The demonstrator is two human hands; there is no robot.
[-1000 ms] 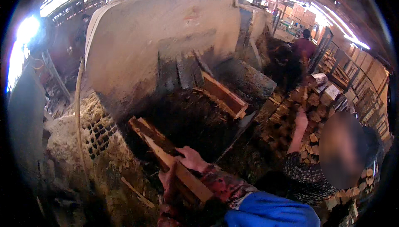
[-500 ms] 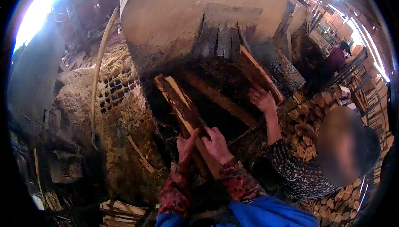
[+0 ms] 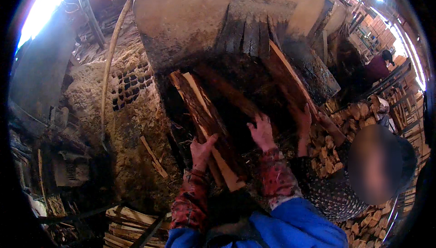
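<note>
Low middle of the frame, left hand (image 3: 201, 151): clamped on the left boards (image 3: 196, 110), thumb on top.
Center, right hand (image 3: 262, 132): fingers spread by the middle board (image 3: 232, 92); I can't tell if they touch.
Right of center, helper's hand (image 3: 303, 121): beside the right board (image 3: 289, 75).
Boards, step: moving wood by the machine (image 3: 186, 16), it seems; next calls for a firm right grip.
Change: right hand is off the left boards, unlike half a second ago.

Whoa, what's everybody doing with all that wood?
The person's left hand holds rough boards in front of a big machine. Their right hand, fingers spread, is at the near end of a blurred board; whether it touches isn't clear. To the right, a co-worker's hand is by another board near dark flaps.
</note>
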